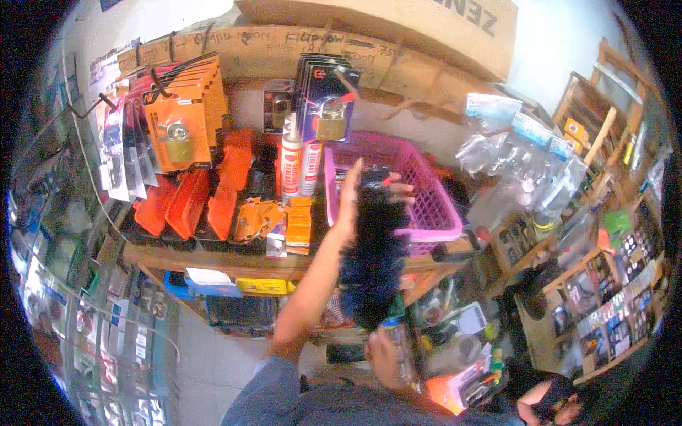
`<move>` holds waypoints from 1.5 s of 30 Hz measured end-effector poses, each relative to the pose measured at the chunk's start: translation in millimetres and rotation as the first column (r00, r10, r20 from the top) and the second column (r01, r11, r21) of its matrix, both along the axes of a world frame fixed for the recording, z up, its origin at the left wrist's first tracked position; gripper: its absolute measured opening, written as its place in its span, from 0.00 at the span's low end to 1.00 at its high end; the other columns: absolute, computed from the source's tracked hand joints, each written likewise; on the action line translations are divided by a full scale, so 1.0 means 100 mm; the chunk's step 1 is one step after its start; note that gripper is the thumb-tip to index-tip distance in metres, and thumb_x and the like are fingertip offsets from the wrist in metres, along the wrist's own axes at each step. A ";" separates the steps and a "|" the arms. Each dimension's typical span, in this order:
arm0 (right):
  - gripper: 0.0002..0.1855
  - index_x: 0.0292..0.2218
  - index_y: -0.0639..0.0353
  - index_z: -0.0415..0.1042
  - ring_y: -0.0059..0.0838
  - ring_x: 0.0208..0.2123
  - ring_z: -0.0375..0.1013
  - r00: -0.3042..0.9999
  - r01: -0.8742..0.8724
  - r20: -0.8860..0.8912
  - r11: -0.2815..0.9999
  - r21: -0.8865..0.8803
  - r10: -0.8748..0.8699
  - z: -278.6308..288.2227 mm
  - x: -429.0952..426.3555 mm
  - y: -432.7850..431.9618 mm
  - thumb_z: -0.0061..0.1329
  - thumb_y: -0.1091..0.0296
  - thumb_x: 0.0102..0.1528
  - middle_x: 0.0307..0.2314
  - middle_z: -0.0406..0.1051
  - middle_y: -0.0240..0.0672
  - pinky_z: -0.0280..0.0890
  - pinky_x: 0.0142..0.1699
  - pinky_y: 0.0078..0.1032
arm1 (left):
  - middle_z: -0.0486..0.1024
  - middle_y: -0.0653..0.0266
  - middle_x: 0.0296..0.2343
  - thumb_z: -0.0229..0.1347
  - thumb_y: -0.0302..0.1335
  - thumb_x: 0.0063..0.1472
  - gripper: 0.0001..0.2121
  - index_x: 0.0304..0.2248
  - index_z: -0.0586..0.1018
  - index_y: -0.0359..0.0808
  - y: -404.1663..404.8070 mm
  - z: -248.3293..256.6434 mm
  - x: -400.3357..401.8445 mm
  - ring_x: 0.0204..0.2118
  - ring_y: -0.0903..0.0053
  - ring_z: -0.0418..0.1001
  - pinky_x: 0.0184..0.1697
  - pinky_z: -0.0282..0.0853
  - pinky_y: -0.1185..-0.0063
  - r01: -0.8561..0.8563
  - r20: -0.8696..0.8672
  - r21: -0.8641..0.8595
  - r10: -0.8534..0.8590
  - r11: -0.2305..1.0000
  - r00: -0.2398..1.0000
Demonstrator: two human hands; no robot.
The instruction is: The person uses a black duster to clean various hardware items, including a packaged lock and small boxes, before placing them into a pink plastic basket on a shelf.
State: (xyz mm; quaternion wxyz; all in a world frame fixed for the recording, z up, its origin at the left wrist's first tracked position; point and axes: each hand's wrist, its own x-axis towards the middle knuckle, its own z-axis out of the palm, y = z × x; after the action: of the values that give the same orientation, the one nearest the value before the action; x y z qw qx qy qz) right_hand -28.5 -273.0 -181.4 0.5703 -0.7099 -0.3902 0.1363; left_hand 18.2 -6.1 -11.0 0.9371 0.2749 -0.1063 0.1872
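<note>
A black, fluffy duster [375,261] stretches upward in front of me, blurred. My right hand [382,354] is closed at its lower end, around what looks like its handle. My left hand [349,199] reaches over the near-left rim of a pink plastic basket [453,226], fingers spread on both sides of the duster's top. Dark packaging [375,173] shows between those fingers. The duster covers the palm, so whether the left hand grips anything cannot be told. Two sealant tubes [290,160] stand left of the basket.
Orange padlock packs [178,128] and black padlock packs [327,101] hang above the wooden shelf [213,260]. Orange bins [186,205] sit at left. Plastic bags [511,154] hang at right. A glass case [117,319] stands at left. Another person [554,396] is at lower right.
</note>
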 end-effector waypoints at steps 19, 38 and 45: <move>0.15 0.26 0.56 0.64 0.12 0.11 0.56 0.949 0.034 -0.315 0.996 0.088 -0.004 0.39 0.24 0.46 0.33 0.59 0.61 0.12 0.57 0.23 0.51 0.14 0.15 | 0.71 0.54 0.42 0.37 0.51 0.59 0.30 0.47 0.68 0.31 -0.30 0.30 -0.24 0.41 0.65 0.72 0.49 0.65 0.70 -0.320 -0.114 0.106 0.331 0.942 0.937; 0.08 0.33 0.56 0.64 0.11 0.17 0.57 0.894 0.088 -0.447 0.975 0.202 0.012 -0.55 0.22 0.27 0.37 0.63 0.60 0.15 0.58 0.21 0.54 0.20 0.12 | 0.72 0.58 0.40 0.42 0.50 0.58 0.27 0.43 0.72 0.33 -0.13 0.17 -0.10 0.42 0.65 0.70 0.49 0.63 0.71 0.012 0.037 0.246 -0.022 0.969 0.999; 0.13 0.26 0.57 0.62 0.13 0.14 0.56 0.946 -0.015 -0.323 0.997 0.071 0.037 0.11 0.37 0.45 0.35 0.61 0.60 0.13 0.58 0.24 0.52 0.17 0.15 | 0.72 0.54 0.40 0.39 0.49 0.59 0.27 0.45 0.70 0.33 -0.22 0.27 -0.27 0.41 0.63 0.71 0.49 0.64 0.69 -0.194 -0.046 0.047 0.196 0.980 0.980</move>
State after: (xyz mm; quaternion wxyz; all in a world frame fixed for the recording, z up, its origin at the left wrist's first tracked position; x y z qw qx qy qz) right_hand 8.4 -228.3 -170.1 0.6485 -0.6529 -0.3050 0.2452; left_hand -8.9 -27.8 16.4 0.9106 0.3086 -0.0591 0.2686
